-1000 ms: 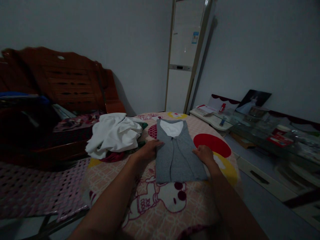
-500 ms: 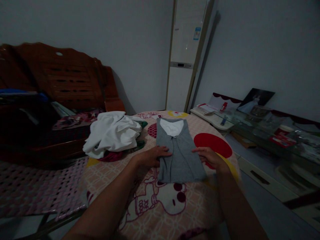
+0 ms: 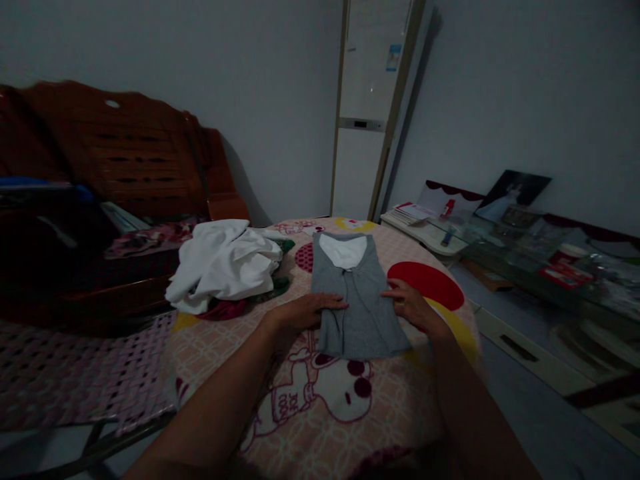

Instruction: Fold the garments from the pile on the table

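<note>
"Grey knit garment [image 3: 363,293]: where do we find it?"

"We see it laid flat on the cloth-covered surface [image 3: 210,363], neck end away from us, a white panel [image 3: 344,252] showing in its V-neck. A heap of white cloth [image 3: 227,263] lies apart, to its left."

"How do we describe each hand?"

"Our left hand [image 3: 313,312] lies palm down across the left edge, fingers nearly straight; its thumb is hidden, so we cannot tell whether it pinches the knit. Our right hand [image 3: 410,305] is partly curled at the right edge, fingertips against it; we cannot tell whether a fold is caught there."

"What handling do we expect?"

"We judge it light, soft and limp, neither slippery nor fragile, and apt to ripple under a sideways push. We best take hold at both side edges, level with each other, thumbs beneath, gathering every layer together."
</note>
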A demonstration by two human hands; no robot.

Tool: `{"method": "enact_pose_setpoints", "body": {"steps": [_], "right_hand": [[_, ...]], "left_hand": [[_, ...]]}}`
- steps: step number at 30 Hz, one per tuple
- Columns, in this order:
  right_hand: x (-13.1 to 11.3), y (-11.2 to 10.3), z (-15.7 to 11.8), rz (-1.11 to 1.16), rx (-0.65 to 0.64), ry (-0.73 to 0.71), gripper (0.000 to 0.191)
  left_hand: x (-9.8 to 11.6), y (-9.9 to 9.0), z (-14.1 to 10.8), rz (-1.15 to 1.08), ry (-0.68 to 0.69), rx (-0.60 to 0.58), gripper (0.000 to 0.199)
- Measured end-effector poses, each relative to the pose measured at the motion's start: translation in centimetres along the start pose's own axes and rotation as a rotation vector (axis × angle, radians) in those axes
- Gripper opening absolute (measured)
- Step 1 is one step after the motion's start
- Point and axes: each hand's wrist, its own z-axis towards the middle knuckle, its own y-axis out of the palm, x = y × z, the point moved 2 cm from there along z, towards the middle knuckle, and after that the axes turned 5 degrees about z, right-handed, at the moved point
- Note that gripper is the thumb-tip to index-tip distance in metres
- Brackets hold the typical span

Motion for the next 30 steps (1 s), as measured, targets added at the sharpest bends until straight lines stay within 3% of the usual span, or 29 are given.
{"method": "enact_pose_setpoints", "body": {"steps": [5,13,19,24,30], "right_hand": [[-0.4,-0.3,-0.9,0.002,-0.173,-0.071,0.049],[-0.4,0.7,-0.3,0.004,-0.311,-0.222,0.034],[0.9,1.5,-1.4,-0.053,-0.23,-0.309,0.04],[-0.4,1.2,-1.5,0.051,-0.259,-0.217,0.033],[-1.0,-0.4,-1.9,0.202,-0.134,-0.031,0.03]], "left_hand": [[0.2,0.0,0.2,0.011,0.01,0.001,0.064],[1.0,-0.8,0.2,-0.154,0.052,-0.073,0.043],[1.3,-0.6,0.4,-0.165,0.02,-0.058,0.05],[1.3,-0.5,0.5,-0.19,0.03,-0.075,0.042],[1.2,-0.5,0.5,-0.195,0.027,-0.075,0.04]]}}
